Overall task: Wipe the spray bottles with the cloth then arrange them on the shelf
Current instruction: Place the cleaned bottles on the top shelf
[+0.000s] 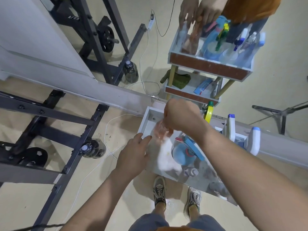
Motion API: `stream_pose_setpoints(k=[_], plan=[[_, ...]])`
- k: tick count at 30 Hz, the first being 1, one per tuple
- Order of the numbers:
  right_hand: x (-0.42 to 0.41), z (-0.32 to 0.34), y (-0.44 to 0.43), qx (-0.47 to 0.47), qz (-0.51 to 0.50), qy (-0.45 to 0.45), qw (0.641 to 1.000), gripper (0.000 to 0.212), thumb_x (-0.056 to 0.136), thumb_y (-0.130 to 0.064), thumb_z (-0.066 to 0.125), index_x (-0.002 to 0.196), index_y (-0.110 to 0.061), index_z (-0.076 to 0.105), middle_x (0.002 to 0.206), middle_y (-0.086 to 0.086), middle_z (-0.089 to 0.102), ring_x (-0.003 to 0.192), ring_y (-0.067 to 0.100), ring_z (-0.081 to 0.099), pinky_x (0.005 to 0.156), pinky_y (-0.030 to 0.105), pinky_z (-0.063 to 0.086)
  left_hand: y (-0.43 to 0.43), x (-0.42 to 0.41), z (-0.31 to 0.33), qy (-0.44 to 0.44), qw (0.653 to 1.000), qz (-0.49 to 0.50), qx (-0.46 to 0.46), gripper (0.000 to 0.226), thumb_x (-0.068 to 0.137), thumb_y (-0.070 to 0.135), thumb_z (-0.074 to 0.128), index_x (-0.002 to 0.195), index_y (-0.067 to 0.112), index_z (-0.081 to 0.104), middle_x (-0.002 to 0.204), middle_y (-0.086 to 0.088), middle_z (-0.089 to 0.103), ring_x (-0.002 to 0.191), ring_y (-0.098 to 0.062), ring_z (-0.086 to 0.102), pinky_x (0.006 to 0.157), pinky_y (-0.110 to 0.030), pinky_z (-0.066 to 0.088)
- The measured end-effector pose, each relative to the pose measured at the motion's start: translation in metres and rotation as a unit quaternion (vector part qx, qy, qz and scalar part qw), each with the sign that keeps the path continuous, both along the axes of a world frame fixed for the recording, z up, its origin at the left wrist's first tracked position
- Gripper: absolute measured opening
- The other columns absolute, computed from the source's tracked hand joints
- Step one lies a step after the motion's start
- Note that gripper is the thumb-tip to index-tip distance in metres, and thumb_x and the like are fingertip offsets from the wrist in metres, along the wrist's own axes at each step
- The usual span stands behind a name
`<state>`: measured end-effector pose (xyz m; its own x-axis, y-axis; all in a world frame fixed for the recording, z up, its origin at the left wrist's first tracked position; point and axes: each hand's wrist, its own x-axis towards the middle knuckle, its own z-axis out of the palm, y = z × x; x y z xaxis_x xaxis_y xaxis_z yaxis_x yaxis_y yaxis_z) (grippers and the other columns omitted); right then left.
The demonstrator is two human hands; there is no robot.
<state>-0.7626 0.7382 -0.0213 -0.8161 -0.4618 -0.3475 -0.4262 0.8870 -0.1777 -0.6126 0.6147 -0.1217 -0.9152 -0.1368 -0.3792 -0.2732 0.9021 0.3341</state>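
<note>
Our right hand (182,118) is gripping a clear pinkish spray bottle (160,131) over the white shelf tray (143,124); our left hand (133,153) is hovering, fingers straight.

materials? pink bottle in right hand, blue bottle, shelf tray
Pink bottle in the right hand: probably clear tinted plastic; see-through, but blurred. Blue bottle: translucent plastic, glossy sheen. Shelf tray: white matte board, maybe painted wood or laminate; screw head in wall.

Glossy clear plastic btl (159,132), soft white cloth (164,158), matt grey shelf (144,121)
</note>
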Motion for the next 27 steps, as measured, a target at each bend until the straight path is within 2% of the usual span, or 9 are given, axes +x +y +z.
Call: stream_pose_setpoints(k=[2,6,8,10,13,17,22,24,27], plan=[[-0.006,-0.006,-0.001,0.021,-0.006,-0.004,1.0,0.009,0.086,-0.017,0.067,0.095,-0.017,0.069,0.078,-0.001,0.063,0.076,0.024,0.066,0.061,0.031,0.052,0.0,0.0,0.005,0.003,1.0,0.002,0.01,0.06,0.09,0.028,0.06,0.145,0.033,0.037,0.157,-0.002,0.024,0.13,-0.028,0.042,0.094,-0.041,0.049],[-0.007,-0.012,0.002,0.078,0.008,0.017,0.997,0.011,0.092,-0.015,0.062,0.104,-0.015,0.063,0.076,-0.001,0.05,0.073,0.025,0.053,0.062,0.03,0.042,-0.001,-0.006,0.023,0.006,1.0,-0.001,0.0,0.07,0.085,0.035,0.065,0.148,0.033,0.034,0.16,-0.002,0.019,0.14,-0.026,0.026,0.099,-0.038,0.045],[-0.007,-0.011,0.007,0.093,0.024,0.02,0.995,0.014,0.094,-0.012,0.057,0.107,-0.013,0.062,0.082,0.001,0.051,0.074,0.026,0.051,0.062,0.03,0.04,0.002,-0.015,0.033,0.091,0.995,-0.026,-0.005,0.064,0.083,0.029,0.068,0.143,0.023,0.046,0.155,-0.007,0.033,0.138,-0.03,0.034,0.102,-0.042,0.044],[-0.005,-0.008,0.011,0.079,0.035,0.013,0.996,0.021,0.096,-0.019,0.055,0.115,-0.015,0.063,0.092,0.002,0.061,0.079,0.027,0.059,0.062,0.029,0.041,0.012,-0.034,0.042,0.144,0.988,-0.014,0.054,0.054,0.085,0.019,0.067,0.137,0.017,0.053,0.145,-0.007,0.05,0.131,-0.03,0.046,0.101,-0.04,0.043],[0.004,0.012,0.025,-0.003,0.001,0.022,1.0,0.028,0.097,-0.032,0.052,0.122,-0.023,0.06,0.105,0.005,0.071,0.094,0.031,0.066,0.064,0.03,0.045,0.031,-0.067,0.054,0.07,0.978,0.071,0.182,0.058,0.086,0.02,0.067,0.141,0.024,0.048,0.138,0.0,0.056,0.125,-0.023,0.052,0.099,-0.032,0.043],[0.037,0.048,0.077,-0.056,-0.073,0.063,0.994,0.026,0.095,-0.037,0.045,0.091,-0.019,0.064,0.084,0.006,0.069,0.082,0.035,0.062,0.062,0.035,0.046,0.044,-0.096,0.052,-0.03,0.951,0.084,0.297,0.08,0.083,0.022,0.077,0.15,0.026,0.033,0.138,0.001,0.052,0.121,-0.018,0.051,0.092,-0.026,0.041],[0.085,0.009,0.107,0.027,-0.042,-0.076,0.996,0.043,0.097,-0.048,0.047,0.134,-0.026,0.045,0.114,0.002,0.062,0.108,0.025,0.059,0.071,0.032,0.042,0.045,-0.102,0.048,-0.072,0.932,0.051,0.352,0.107,0.077,0.009,0.082,0.154,0.034,0.012,0.114,0.014,0.05,0.11,-0.008,0.05,0.094,-0.025,0.045],[0.09,-0.01,0.106,0.018,-0.055,-0.089,0.994,0.047,0.096,-0.045,0.05,0.138,-0.027,0.038,0.118,0.003,0.061,0.108,0.027,0.059,0.072,0.032,0.042,0.045,-0.102,0.041,-0.066,0.931,0.046,0.356,0.109,0.076,0.012,0.083,0.153,0.038,0.01,0.114,0.012,0.056,0.111,-0.009,0.054,0.097,-0.031,0.05],[0.088,-0.032,0.107,-0.024,-0.08,-0.072,0.994,0.036,0.099,-0.04,0.048,0.131,-0.024,0.042,0.113,0.008,0.066,0.102,0.032,0.063,0.072,0.036,0.047,0.045,-0.108,0.034,-0.054,0.932,0.049,0.355,0.09,0.079,0.01,0.079,0.147,0.042,0.028,0.117,0.002,0.067,0.116,-0.015,0.059,0.1,-0.042,0.051]])
